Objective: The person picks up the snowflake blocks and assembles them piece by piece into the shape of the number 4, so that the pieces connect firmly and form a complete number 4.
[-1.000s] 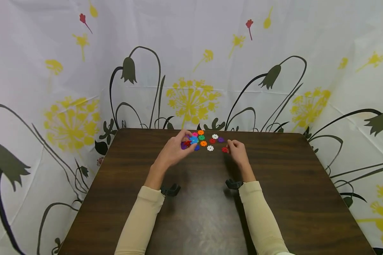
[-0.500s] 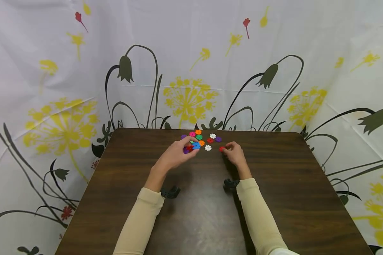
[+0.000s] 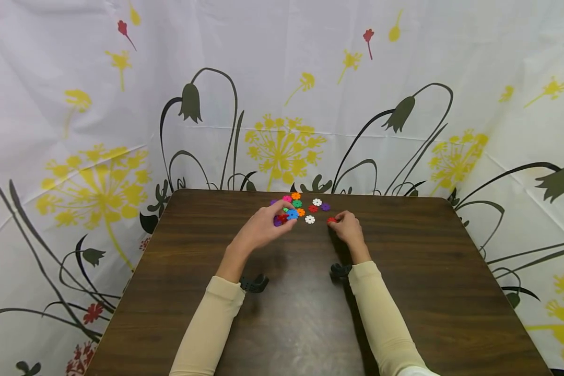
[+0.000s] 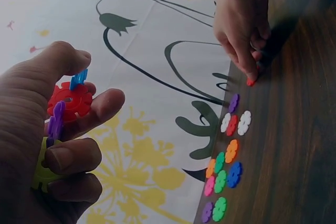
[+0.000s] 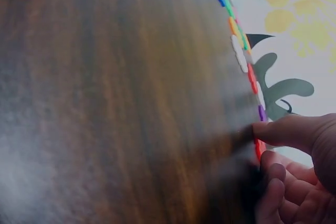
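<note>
My left hand (image 3: 263, 228) holds a small chain of joined flower-shaped plastic discs above the table's far part. In the left wrist view the chain shows a blue disc (image 4: 78, 79) by the thumb, a red disc (image 4: 71, 101), a purple disc (image 4: 56, 119) seen edge-on and a yellow-green disc (image 4: 40, 169) partly hidden by the curled fingers. To the right, my right hand (image 3: 350, 230) pinches a loose red disc (image 5: 258, 149) between thumb and fingers, low at the tabletop.
Several loose discs lie between and beyond the hands, among them a white disc (image 3: 309, 220), an orange disc (image 3: 296, 196) and a purple disc (image 3: 326, 207). The dark wooden table (image 3: 291, 324) ends just behind them at a flower-printed cloth (image 3: 282, 94).
My right hand has moved slightly left and taken the loose red disc between its fingertips. The left hand has come a little lower and to the right, keeping the joined discs.
</note>
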